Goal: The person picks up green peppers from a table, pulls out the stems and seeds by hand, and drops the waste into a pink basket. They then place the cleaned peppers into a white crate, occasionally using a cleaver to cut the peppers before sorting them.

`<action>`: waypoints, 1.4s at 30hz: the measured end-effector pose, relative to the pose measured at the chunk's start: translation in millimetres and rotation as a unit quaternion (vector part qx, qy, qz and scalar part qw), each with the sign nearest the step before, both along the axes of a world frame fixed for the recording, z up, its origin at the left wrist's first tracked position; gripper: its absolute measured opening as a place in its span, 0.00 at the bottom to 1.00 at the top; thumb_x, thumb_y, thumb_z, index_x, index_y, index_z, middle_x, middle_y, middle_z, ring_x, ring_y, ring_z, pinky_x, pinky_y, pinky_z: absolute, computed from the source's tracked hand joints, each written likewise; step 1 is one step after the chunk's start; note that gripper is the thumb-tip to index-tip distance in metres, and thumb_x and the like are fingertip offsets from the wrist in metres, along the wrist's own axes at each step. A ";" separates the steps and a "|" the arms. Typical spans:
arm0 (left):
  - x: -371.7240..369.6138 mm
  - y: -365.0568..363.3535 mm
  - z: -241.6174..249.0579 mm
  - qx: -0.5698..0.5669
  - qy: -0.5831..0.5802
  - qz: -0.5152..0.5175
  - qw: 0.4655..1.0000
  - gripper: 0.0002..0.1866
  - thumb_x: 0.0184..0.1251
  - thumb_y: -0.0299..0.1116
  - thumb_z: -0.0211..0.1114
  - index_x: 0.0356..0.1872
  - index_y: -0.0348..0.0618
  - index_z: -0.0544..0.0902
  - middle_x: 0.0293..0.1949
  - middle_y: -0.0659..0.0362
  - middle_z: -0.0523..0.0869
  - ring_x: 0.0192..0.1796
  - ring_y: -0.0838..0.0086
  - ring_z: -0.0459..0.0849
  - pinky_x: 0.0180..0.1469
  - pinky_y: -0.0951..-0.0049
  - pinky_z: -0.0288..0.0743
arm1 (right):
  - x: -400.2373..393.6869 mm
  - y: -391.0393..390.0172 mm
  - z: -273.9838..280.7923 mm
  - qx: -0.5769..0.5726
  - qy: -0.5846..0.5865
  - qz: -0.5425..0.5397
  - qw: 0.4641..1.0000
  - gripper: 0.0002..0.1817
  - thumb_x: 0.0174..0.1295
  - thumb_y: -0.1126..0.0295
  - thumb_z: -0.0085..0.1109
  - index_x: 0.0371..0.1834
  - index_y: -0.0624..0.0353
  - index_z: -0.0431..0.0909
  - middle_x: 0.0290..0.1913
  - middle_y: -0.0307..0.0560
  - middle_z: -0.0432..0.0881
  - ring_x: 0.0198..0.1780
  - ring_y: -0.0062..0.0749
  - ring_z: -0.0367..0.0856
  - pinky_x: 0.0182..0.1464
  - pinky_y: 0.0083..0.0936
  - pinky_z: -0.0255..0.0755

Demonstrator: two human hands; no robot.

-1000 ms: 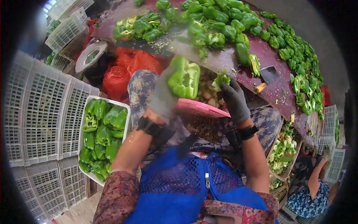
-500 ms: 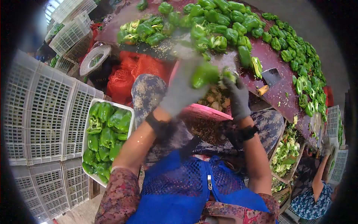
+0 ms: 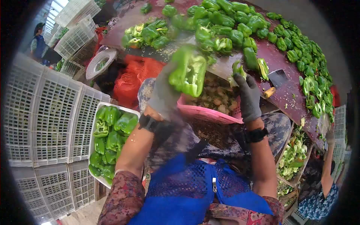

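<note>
My left hand (image 3: 163, 93), in a grey glove, is closed round a green bell pepper (image 3: 187, 73). The pepper is cut open and its pale hollow inside faces me. Between the fingers of my gloved right hand (image 3: 249, 98) is a small green pepper piece (image 3: 238, 70), perhaps a core with its stem. Below both hands a pink basket (image 3: 210, 115) between my knees holds pale scraps and seeds. Right of my right hand, on the dark red table (image 3: 275, 98), lies a broad blade (image 3: 278, 78) with a wooden handle, beside a cut pepper (image 3: 263, 69).
Green peppers (image 3: 240, 28) are heaped across the table. At my left stands a white crate (image 3: 91, 155) of peppers beside stacked white crates (image 3: 48, 116). A red mesh sack (image 3: 133, 78) lies ahead-left. On the right are a scrap crate (image 3: 279, 176) and another person's arm (image 3: 327, 168).
My hands have moved apart. The pepper in my left hand has turned so its cut, hollow side shows. My right hand has drawn right with the small green piece.
</note>
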State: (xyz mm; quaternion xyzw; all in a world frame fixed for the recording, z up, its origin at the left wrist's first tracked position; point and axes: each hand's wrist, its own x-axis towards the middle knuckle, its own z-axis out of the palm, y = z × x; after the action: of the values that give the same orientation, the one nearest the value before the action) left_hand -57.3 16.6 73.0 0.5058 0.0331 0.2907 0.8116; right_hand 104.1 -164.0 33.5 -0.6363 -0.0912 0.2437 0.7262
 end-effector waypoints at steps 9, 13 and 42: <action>37.2 -28.6 -25.0 0.596 0.050 0.154 0.787 0.43 0.46 0.41 0.77 0.67 0.39 0.72 0.61 0.40 0.75 0.61 0.48 0.76 0.66 0.55 0.72 | -22.7 22.3 -48.7 0.108 0.017 0.018 0.994 0.24 0.66 0.58 0.65 0.59 0.62 0.77 0.40 0.38 0.83 0.37 0.22 0.78 0.35 0.21 0.72; 27.8 -13.5 -12.0 0.232 0.078 0.130 0.961 0.35 0.57 0.39 0.72 0.66 0.39 0.72 0.59 0.47 0.80 0.59 0.54 0.81 0.62 0.57 0.77 | 10.4 -0.7 -64.0 -0.043 -0.114 0.048 0.991 0.18 0.69 0.59 0.63 0.54 0.59 0.79 0.43 0.38 0.81 0.35 0.23 0.78 0.38 0.22 0.75; -17.5 -15.6 -48.1 -0.270 0.111 -0.064 0.954 0.22 0.73 0.44 0.55 0.58 0.38 0.78 0.46 0.55 0.86 0.47 0.67 0.86 0.52 0.64 0.81 | -36.6 60.0 26.2 -0.278 -0.723 0.198 0.600 0.07 0.55 0.65 0.64 0.34 0.52 0.80 0.30 0.44 0.82 0.32 0.43 0.84 0.31 0.38 0.76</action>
State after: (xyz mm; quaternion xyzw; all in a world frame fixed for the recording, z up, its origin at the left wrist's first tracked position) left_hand -74.9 1.0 24.9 0.2979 0.1675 0.1605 0.9260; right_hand 67.6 -103.9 59.7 -0.7423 -0.6380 -0.1449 0.1447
